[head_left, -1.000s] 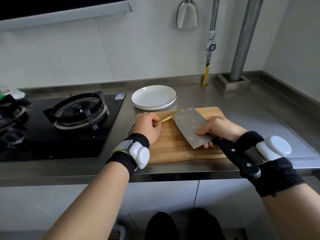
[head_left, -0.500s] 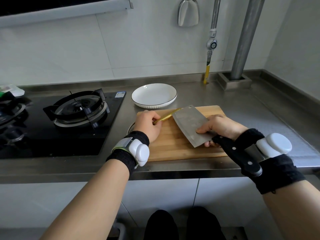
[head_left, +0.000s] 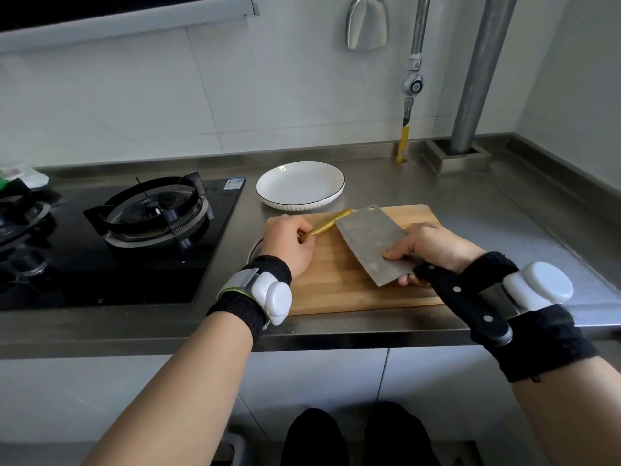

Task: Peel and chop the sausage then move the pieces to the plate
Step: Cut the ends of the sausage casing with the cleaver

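Where laid out on steel counter [head_left: 504, 210], contents as follows. Wooden cutting board [head_left: 339, 280]: near front edge, right of gas hob [head_left: 117, 237]. Sausage [head_left: 327, 223]: gold-coloured wrapper, lying slantwise on board's far left part, near end pinched in left hand [head_left: 290, 243], far end hidden behind cleaver blade. Left grip: fingers curled, clenched on sausage. Cleaver [head_left: 371, 243]: broad grey blade tilted, far corner over sausage; black riveted handle running back toward right wrist. Right hand [head_left: 433, 250]: fingers pressed on blade's flat near handle, thumb beneath; grip closed around cleaver at blade's heel. White plate [head_left: 331, 193]: dark rim, on counter just beyond board, near sausage's far end, nothing seen in it. Round rim of second dish: partly showing under left hand at board's left edge. White devices on black bands: one per wrist. Metal scoop [head_left: 368, 23]: hanging on tiled wall. Vertical pipe [head_left: 477, 79]: rear right corner.
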A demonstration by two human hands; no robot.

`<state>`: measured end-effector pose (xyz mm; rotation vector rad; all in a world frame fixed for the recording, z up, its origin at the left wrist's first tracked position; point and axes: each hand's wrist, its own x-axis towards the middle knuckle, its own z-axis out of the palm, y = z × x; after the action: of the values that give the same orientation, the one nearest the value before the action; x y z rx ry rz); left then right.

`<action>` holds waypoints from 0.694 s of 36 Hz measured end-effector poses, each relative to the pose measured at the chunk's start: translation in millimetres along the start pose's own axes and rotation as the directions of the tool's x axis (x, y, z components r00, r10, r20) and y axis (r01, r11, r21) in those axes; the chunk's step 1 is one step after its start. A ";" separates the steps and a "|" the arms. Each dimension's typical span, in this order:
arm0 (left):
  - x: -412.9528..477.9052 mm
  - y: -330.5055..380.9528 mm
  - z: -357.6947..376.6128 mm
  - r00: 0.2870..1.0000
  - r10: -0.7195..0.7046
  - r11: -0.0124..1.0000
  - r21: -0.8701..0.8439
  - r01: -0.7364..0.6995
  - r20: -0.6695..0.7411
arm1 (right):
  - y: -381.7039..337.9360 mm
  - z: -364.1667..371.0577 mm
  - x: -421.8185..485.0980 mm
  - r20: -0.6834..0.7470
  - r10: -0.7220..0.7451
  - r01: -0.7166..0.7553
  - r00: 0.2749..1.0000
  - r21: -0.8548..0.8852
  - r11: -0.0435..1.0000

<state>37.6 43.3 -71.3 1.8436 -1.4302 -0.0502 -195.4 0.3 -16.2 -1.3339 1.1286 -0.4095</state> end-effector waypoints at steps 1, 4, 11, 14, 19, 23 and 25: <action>0.2 -0.1 0.5 1.000 0.003 1.000 0.001 -0.003 0.001 | 0.2 -0.2 -0.1 -0.007 -0.001 0.001 1.000 0.010 1.000; 0.3 -0.8 0.2 1.000 0.014 1.000 0.007 -0.014 0.004 | 0.1 0.6 0.0 -0.013 -0.006 0.006 1.000 0.033 0.999; 0.4 -2.3 1.0 1.000 0.014 1.000 -0.003 -0.014 0.000 | 0.2 2.3 -2.2 -0.019 -0.015 0.015 1.000 0.042 0.999; 0.4 -3.1 1.8 1.000 0.006 1.000 -0.016 -0.006 0.002 | -0.1 2.6 -2.3 -0.016 -0.016 0.017 1.000 0.036 0.999; 0.8 -4.1 2.3 1.000 -0.001 1.000 -0.021 0.001 0.013 | -0.8 3.3 -0.9 -0.010 -0.013 0.013 1.000 0.010 1.000; 1.5 -3.9 1.5 1.000 -0.001 1.000 -0.009 0.001 0.020 | -0.5 2.1 -0.6 -0.003 -0.014 0.014 1.000 0.003 1.000; 1.8 -5.0 1.7 1.000 0.002 1.000 -0.003 -0.002 0.027 | -0.8 2.6 0.3 -0.008 -0.013 0.013 1.000 0.001 1.000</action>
<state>41.5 41.1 -74.7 1.8458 -1.4497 -0.0764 -192.8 1.3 -16.1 -1.3404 1.1266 -0.4245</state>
